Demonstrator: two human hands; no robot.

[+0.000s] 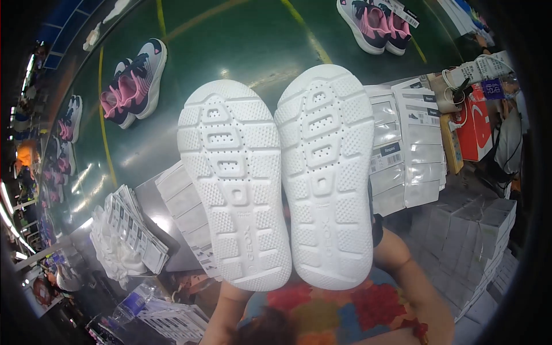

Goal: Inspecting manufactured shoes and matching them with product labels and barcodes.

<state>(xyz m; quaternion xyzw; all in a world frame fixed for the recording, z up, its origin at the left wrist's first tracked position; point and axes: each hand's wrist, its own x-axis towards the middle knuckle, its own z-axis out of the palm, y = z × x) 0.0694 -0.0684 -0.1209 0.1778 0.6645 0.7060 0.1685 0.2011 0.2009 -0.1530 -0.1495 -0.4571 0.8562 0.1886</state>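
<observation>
Two sneakers are held up side by side with their white patterned soles facing me: the left sneaker [236, 184] and the right sneaker [329, 178]. Their uppers are mostly out of sight behind the soles. My left hand [233, 292] is behind the heel of the left sneaker, with only the wrist area showing. Beside the heel of the right sneaker, part of my right hand [393, 248] shows. The soles cover the fingers of both hands, while the pair is held off the table.
A green table [230, 40] carries a grey-and-pink sneaker pair [135, 86], another tagged pair [376, 27] and several more at left. Printed labels [422, 138] and white tissue [112, 244] lie along the near edge. A red box [476, 129] and stacked pale boxes [474, 230] stand at right.
</observation>
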